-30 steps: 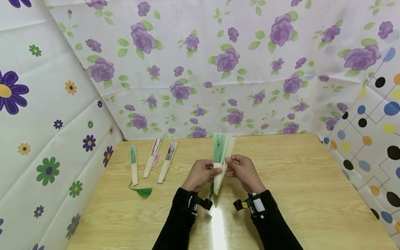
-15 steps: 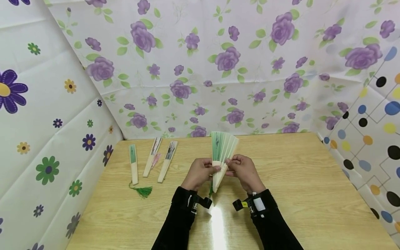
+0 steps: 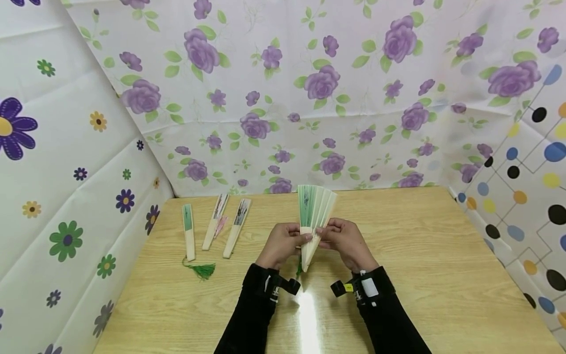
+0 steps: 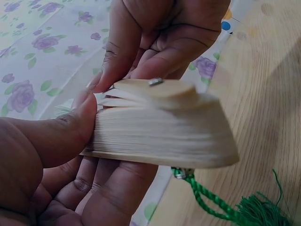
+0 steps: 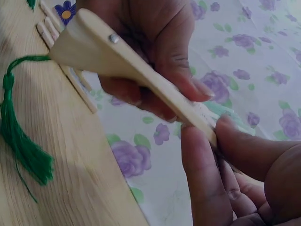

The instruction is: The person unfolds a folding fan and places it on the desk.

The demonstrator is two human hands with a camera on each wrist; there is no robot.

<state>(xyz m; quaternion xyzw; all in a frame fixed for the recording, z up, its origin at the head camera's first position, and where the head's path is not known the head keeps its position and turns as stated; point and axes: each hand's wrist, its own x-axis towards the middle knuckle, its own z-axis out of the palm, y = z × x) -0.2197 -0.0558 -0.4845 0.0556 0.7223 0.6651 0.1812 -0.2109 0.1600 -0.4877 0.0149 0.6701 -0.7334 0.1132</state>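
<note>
A folding fan [image 3: 312,209] with green and cream leaf and pale ribs is held partly spread over the table's middle. My left hand [image 3: 284,244] grips its stack of ribs from the left, thumb on top and fingers beneath. My right hand [image 3: 346,241] pinches the outer rib on the right side between thumb and fingers. In the left wrist view the topmost ribs [image 4: 127,96] stand slightly apart from the tight stack, near the metal rivet [image 4: 155,81]. A green tassel [image 5: 28,136] hangs from the pivot end in the right wrist view.
On the wooden table [image 3: 420,275] at left lie three closed fans: a green one [image 3: 188,231] with a green tassel [image 3: 203,271], a pinkish one [image 3: 215,223] with a pink tassel [image 3: 220,226], and a dark-patterned one [image 3: 237,228]. A flowered cloth [image 3: 283,98] rises behind the table.
The held fan has spread wider toward the right, its cream folds showing more. Both hands stay on it, almost in place. The fans on the table have not moved.
</note>
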